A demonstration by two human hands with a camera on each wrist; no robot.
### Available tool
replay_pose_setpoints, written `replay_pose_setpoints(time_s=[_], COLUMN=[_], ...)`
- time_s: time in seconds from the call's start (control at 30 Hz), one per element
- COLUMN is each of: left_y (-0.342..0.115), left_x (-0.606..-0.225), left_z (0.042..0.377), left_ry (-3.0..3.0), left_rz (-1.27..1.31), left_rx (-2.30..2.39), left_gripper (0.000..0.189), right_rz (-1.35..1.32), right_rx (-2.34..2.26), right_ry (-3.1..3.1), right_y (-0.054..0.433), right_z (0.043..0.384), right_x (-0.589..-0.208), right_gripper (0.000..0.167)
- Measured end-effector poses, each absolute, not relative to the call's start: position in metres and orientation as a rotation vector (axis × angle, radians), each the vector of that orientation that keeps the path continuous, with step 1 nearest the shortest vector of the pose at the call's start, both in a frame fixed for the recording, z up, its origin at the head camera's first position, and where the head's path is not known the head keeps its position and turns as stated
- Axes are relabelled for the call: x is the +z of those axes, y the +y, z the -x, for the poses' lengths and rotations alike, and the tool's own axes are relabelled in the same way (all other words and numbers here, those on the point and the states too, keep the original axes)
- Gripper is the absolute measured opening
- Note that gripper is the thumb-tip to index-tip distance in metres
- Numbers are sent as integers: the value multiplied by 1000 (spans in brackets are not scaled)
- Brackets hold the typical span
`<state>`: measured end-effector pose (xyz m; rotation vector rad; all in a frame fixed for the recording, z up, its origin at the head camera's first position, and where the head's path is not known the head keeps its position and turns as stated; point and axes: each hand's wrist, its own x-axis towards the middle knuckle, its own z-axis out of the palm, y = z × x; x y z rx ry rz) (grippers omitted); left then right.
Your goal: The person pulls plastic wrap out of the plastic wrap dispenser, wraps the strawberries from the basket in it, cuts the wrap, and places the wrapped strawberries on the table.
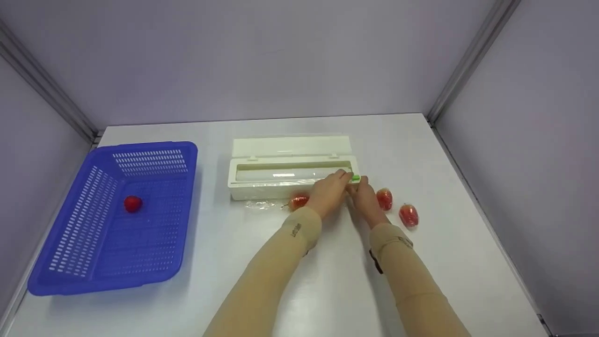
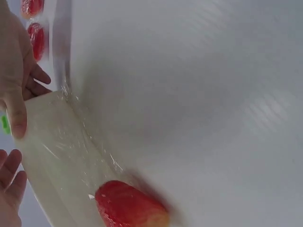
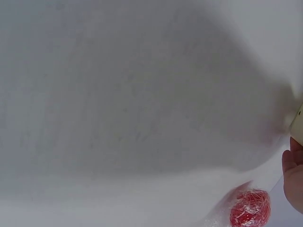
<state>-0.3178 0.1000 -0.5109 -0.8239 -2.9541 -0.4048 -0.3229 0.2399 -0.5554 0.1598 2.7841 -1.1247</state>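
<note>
Apparently the right hand (image 1: 366, 200) grips and steadies the film box (image 1: 262, 191) on the bench (image 1: 458, 267), the left hand (image 1: 327, 193) loosely spread near the green tab (image 1: 356, 177), which probably needs sliding next.

Head view, centre: left hand (image 1: 329, 191) is covering part of the white box (image 1: 257, 192) and of a red fruit (image 1: 296, 202). Bottom edge is cutting off both sleeves (image 1: 262, 281); I'm not making out the cuff lettering (image 1: 295, 230). Left-wrist view: bottom edge is cropping that fruit. Right-wrist view, right edge: frame is slicing box and right hand (image 3: 294, 184).
</note>
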Motion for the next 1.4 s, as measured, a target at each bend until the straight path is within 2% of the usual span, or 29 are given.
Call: replay_pose_setpoints(time_s=[0.23,0.4,0.6,0.77,1.07,1.4], left_y=[116,124,134,139,142,134], left_x=[-512,-509,-506,-507,-508,-507], left_z=[323,327,332,332,332,335], left_ry=[-3020,-3025,-2990,-2997,-2925,-2951], left_rz=[788,817,785,727,639,724], left_rx=[-138,-87,-35,-5,-3,-133], left_gripper=[57,44,30,30,24,23], right_rz=[-140,-123,-199,-172,-140,-185], right_rx=[-1041,-1108,-1236,-1106,-1113,-1083], right_ry=[2814,2793,2711,2762,2793,2786], right_y=[243,243,247,246,241,244], right_z=[323,323,321,320,323,323], right_x=[-558,-560,-557,-560,-562,-562], right_gripper=[50,54,49,58,50,56])
